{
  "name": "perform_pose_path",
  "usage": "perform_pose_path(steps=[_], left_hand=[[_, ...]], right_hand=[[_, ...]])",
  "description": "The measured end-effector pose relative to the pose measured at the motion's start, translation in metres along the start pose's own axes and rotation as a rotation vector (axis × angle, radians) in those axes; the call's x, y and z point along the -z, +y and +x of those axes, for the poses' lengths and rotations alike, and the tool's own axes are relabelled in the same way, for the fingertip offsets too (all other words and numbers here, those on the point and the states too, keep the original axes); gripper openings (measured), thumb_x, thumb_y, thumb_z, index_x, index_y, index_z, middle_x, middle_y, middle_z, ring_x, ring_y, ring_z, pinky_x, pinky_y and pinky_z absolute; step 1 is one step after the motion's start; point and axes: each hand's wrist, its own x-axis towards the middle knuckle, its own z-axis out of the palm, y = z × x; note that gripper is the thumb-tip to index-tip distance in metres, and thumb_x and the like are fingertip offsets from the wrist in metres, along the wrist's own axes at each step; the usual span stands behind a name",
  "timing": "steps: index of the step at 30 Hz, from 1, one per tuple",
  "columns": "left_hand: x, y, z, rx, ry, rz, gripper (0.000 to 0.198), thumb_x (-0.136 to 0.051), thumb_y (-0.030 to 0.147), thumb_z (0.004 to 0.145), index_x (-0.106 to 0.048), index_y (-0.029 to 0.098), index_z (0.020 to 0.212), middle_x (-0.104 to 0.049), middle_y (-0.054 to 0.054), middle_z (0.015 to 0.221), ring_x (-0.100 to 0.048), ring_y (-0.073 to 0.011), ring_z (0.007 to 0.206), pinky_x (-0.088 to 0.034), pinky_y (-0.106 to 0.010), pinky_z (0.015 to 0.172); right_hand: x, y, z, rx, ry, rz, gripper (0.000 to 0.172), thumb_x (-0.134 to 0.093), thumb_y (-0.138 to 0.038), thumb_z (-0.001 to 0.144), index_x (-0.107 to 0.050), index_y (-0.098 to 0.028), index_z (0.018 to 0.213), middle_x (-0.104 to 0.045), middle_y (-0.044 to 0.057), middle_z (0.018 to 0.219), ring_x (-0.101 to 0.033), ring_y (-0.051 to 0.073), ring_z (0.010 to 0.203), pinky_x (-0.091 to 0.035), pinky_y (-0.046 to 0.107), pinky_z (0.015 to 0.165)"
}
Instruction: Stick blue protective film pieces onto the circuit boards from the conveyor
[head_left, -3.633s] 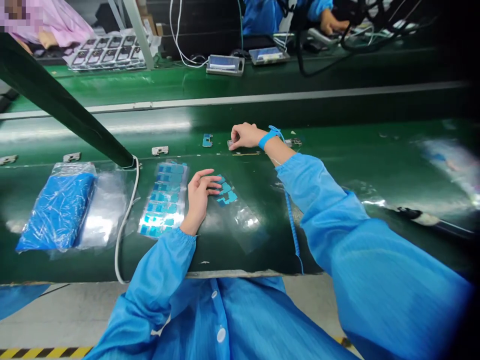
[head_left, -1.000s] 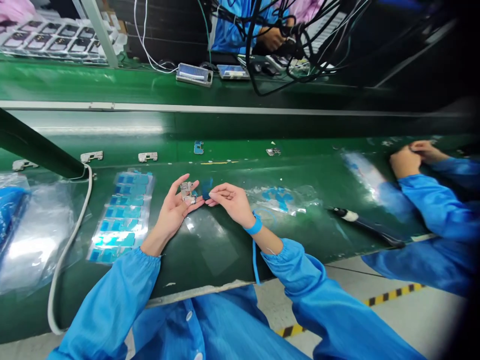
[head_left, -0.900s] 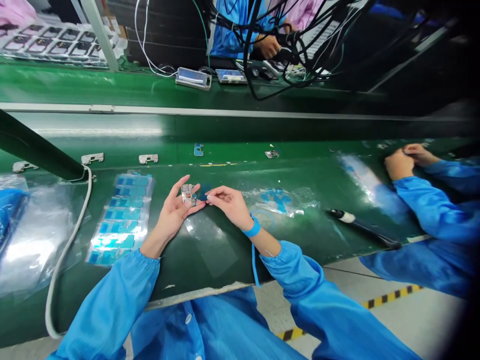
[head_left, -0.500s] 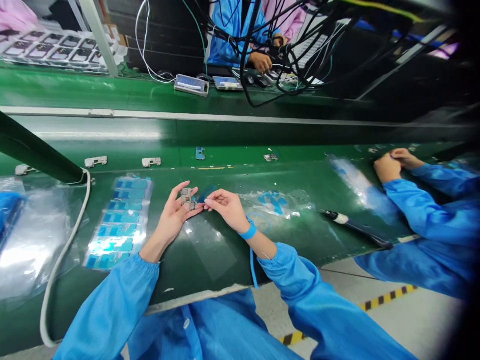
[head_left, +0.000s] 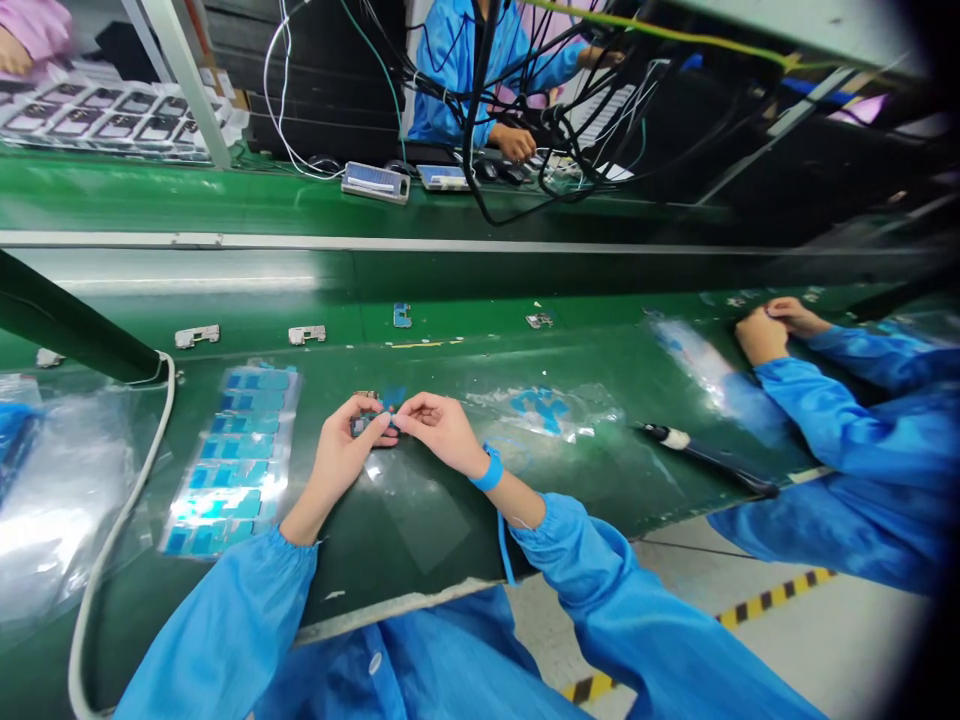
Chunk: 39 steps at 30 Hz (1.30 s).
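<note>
My left hand grips a small circuit board from the left, thumb laid over it; fingers cover much of the board. From the right, my right hand pinches at the board's near corner, the fingertips of both hands almost meeting. A thin piece of blue film shows just behind those fingertips; whether it touches the board I cannot tell. Round my right wrist sits a blue wrist strap. Left of my hands lies a clear sheet of blue film pieces.
Loose blue pieces lie on clear plastic to the right. Beyond them is a black pen-shaped tool, near a co-worker's hands. Metal-covered boards line the back. A green post and white cable stand left.
My left hand has turned and its thumb has folded down onto the board, which lay on open fingers before. My right fingertips have moved slightly left, against the board's corner.
</note>
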Motion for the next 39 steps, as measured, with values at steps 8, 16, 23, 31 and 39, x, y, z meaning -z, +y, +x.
perform_pose_path(steps=[8,16,23,31,39], left_hand=[[-0.002,-0.001,-0.002,-0.001,-0.007,0.037,0.05,-0.097,0.055,0.083,-0.068,0.016,0.096,-0.071,-0.002,0.097,-0.081,-0.0158,0.073,-0.074,-0.031,0.069],[-0.004,0.003,-0.001,0.172,-0.082,-0.385,0.077,-0.077,0.034,0.096,-0.039,0.026,0.163,-0.081,-0.005,0.115,-0.087,-0.0257,0.102,-0.071,-0.042,0.093],[-0.002,0.007,0.005,0.208,-0.087,-0.396,0.07,-0.07,0.022,0.092,-0.051,0.016,0.159,-0.085,-0.013,0.121,-0.087,-0.0265,0.098,-0.068,-0.043,0.096],[0.005,0.005,0.001,0.149,-0.214,-0.33,0.093,-0.081,0.026,0.096,-0.035,0.025,0.176,-0.079,-0.016,0.144,-0.088,-0.0277,0.105,-0.067,-0.054,0.113],[0.005,-0.005,0.002,0.023,-0.231,-0.227,0.069,-0.091,0.044,0.095,-0.058,0.031,0.154,-0.08,-0.009,0.137,-0.085,-0.0228,0.113,-0.07,-0.046,0.11]], right_hand=[[0.006,-0.001,-0.004,0.201,0.032,-0.279,0.027,-0.083,-0.05,0.098,-0.081,-0.023,0.09,-0.079,0.004,0.089,-0.068,0.019,0.077,-0.056,0.035,0.075],[0.011,-0.004,-0.004,0.171,0.113,-0.117,0.042,-0.086,-0.063,0.096,-0.073,-0.023,0.095,-0.077,0.003,0.089,-0.071,0.017,0.08,-0.06,0.032,0.078],[0.014,-0.01,-0.003,0.078,0.072,0.05,0.047,-0.09,-0.065,0.092,-0.066,-0.024,0.097,-0.083,0.003,0.083,-0.077,0.017,0.068,-0.068,0.034,0.074],[0.018,-0.012,-0.001,0.099,0.137,0.043,0.048,-0.098,-0.06,0.086,-0.07,-0.023,0.101,-0.087,0.003,0.084,-0.082,0.018,0.069,-0.071,0.033,0.073],[0.018,-0.017,-0.005,0.047,0.103,0.034,0.047,-0.101,-0.059,0.082,-0.073,-0.022,0.092,-0.086,0.005,0.081,-0.084,0.02,0.071,-0.071,0.032,0.07]])
